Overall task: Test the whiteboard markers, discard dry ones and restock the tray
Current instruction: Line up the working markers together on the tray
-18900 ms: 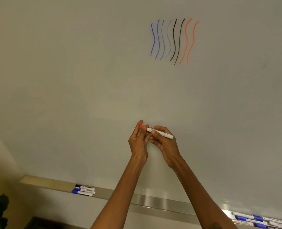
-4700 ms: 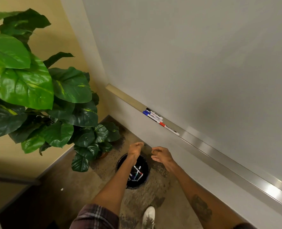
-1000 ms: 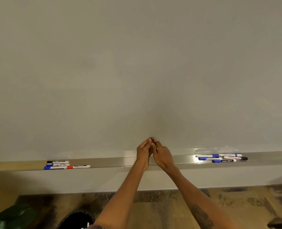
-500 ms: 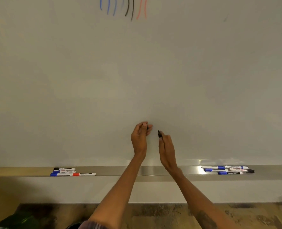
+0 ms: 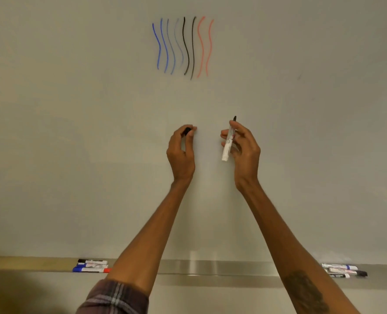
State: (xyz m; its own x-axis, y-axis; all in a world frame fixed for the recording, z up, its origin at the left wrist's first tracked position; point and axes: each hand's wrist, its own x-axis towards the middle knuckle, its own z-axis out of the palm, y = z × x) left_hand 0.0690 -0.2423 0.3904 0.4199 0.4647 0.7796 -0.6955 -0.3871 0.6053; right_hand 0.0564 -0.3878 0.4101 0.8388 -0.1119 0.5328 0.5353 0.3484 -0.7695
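Marker (image 5: 228,142) uncapped — right hand (image 5: 244,152) grips; cap (image 5: 187,131) — left hand (image 5: 181,155) pinches

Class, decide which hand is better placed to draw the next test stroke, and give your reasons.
Right: the right hand holds the uncapped marker, tip up; the left hand only pinches the cap.

The board (image 5: 74,132) in front of you is smooth, with a soft satin sheen and no hard glare. Along 6 o'clock the tray (image 5: 210,267) is brushed metal, shiny, with a bright streak at its middle; toward 8 o'clock its end looks matt and tan. The marker (image 5: 227,143) in your right hand (image 5: 242,148) has a smooth white plastic barrel. The cap (image 5: 187,130) in your left hand (image 5: 181,152) looks like black plastic. At 7 o'clock your sleeve (image 5: 115,298) is soft woven plaid cloth.
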